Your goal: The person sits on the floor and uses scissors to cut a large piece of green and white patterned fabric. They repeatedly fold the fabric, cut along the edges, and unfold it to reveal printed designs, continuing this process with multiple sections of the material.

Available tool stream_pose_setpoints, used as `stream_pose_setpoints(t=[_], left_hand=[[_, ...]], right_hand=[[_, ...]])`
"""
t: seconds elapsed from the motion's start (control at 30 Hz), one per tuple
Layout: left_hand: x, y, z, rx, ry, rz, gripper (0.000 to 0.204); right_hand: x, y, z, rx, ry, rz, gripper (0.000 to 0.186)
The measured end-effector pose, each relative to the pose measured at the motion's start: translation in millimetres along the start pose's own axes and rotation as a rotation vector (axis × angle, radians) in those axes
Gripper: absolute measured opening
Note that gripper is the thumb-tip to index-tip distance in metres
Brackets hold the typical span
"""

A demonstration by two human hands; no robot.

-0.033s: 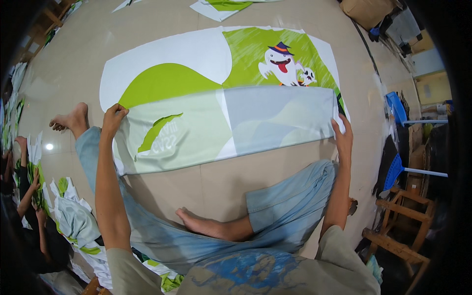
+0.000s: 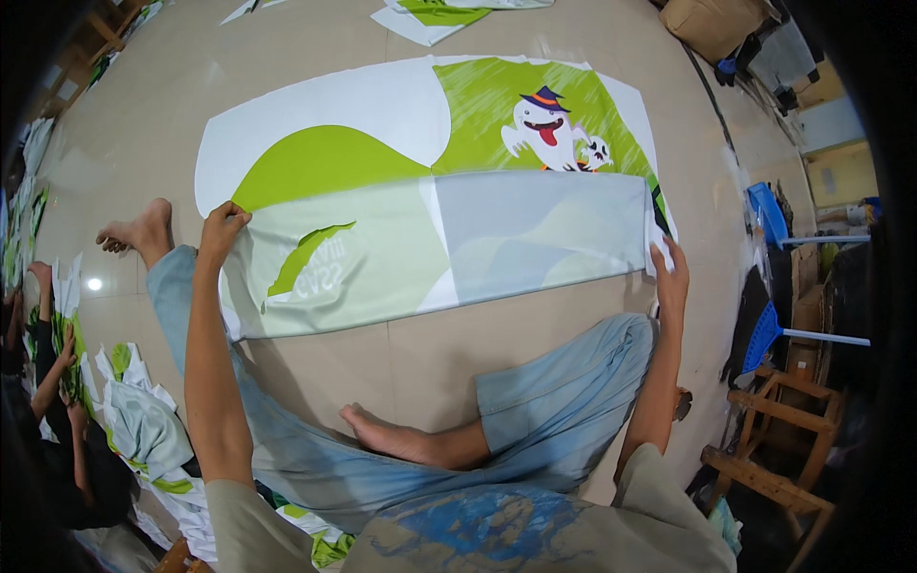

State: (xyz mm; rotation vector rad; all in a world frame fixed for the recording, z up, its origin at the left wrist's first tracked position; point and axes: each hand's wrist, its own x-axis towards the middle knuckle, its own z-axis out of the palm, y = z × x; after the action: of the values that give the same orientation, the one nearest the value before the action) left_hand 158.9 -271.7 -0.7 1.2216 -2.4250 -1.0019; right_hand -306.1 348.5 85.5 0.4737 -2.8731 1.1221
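Left grip (image 2: 225, 229) and right grip (image 2: 672, 267), nearly closed, pinch the cloth (image 2: 435, 205); between them it is folded over, beyond them unfolded.

Floor: glossy beige tiles (image 2: 712, 315) spread below.
Upper right: a bulky brown package (image 2: 712, 24) stood near the rim.
Right side: a blue plastic scoop (image 2: 767, 212) with a pale handle lay beyond a blue fan-shaped plastic head (image 2: 763, 334) on a pale stick.
Lower right: a brown wooden stool-like frame (image 2: 769, 479) stood nearby.
Left: a dark-clothed co-worker (image 2: 91, 482) was partly visible.
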Motion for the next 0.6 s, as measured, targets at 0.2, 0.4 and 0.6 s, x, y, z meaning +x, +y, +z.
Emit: stream_pose_setpoints(t=[0.2, 0.4, 0.6], left_hand=[[-19, 49, 19, 0.519, 0.322, 0.196, 0.042], [-67, 170, 131, 0.438, 0.163, 0.629, 0.062], [-58, 165, 189, 0.533, 0.268, 0.319, 0.061]], right_hand=[[-49, 120, -39, -0.118, 0.018, 0.255, 0.04], [-78, 165, -34, -0.328, 0.158, 0.088, 0.029], [-56, 129, -34, -0.582, 0.031, 0.21, 0.045]])
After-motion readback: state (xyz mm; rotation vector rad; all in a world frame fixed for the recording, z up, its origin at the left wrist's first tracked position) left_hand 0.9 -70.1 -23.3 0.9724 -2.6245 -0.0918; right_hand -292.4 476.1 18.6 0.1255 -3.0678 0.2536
